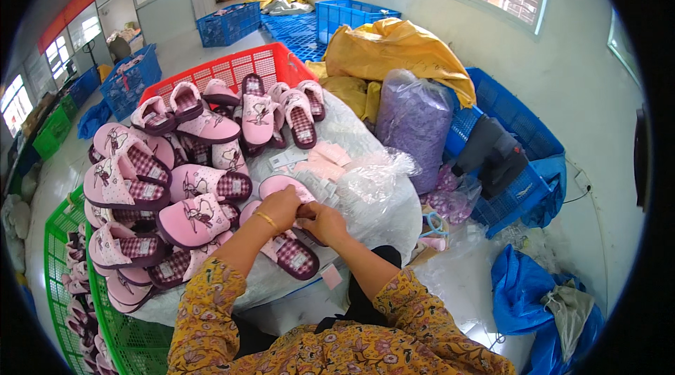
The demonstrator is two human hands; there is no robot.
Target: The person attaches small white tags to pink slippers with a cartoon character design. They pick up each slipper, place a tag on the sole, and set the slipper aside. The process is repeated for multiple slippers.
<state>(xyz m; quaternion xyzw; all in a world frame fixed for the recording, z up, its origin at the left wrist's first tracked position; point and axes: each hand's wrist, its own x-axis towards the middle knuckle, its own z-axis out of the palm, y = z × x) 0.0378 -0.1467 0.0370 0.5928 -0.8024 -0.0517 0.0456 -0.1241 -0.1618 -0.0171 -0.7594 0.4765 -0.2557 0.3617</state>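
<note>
My left hand (280,208), with a yellow bracelet at the wrist, and my right hand (325,224) come together over a pink slipper (283,184) at the table's near edge. Both hands have their fingers closed on its middle; the fingertips meet and hide whatever small part lies between them. Just below, a second slipper (297,257) shows its plaid insole and dark sole. A small pink card (331,276) hangs beside it, under my right forearm. To the left is a large pile of similar pink slippers (191,219) with dark soles and cartoon prints.
Pink cards (325,160) and clear plastic bags (376,182) lie on the plastic-covered table (358,118). A red crate (228,66) stands behind the pile, green crates (126,336) at left. A purple bundle (415,125) and blue crate (524,122) stand right; blue sheeting (524,298) covers some floor.
</note>
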